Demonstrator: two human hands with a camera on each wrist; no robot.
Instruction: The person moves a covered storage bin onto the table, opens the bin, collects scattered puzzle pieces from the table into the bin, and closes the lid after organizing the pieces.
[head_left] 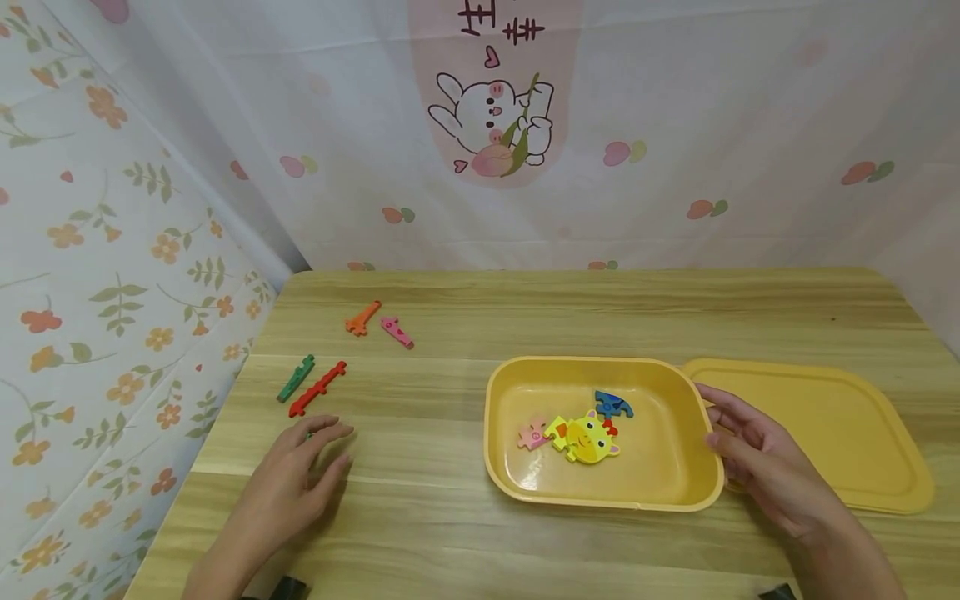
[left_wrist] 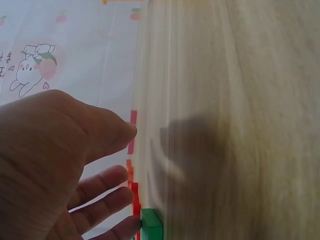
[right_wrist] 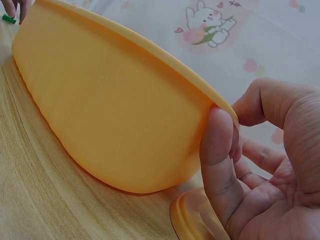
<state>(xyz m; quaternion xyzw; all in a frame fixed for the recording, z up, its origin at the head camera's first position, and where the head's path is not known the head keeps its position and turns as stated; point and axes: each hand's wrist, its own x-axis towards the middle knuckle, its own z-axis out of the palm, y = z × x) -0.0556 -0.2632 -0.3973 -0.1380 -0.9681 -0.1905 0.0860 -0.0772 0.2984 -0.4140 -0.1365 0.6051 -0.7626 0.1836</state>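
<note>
My right hand (head_left: 772, 467) pinches the right rim of a yellow plastic box (head_left: 667, 492); in the right wrist view its thumb and finger meet at the rim. Inside the box lie a yellow animal-face puzzle piece (head_left: 588, 439), a pink piece (head_left: 533, 435) and a blue piece (head_left: 613, 405). Over the table's left side, my left hand (head_left: 288, 479) has loosely bent, spread fingers. Beside its fingertips in the left wrist view is a green piece (left_wrist: 151, 226); whether they touch cannot be told. Just beyond lie a red piece (head_left: 318, 389) and another green piece (head_left: 296, 378).
Farther back on the left are an orange piece (head_left: 363, 318) and a pink strip piece (head_left: 397, 332). A yellow lid (head_left: 840, 433) lies flat right of the box, partly behind my right hand. A printed curtain (head_left: 645, 92) hangs along the table's back edge.
</note>
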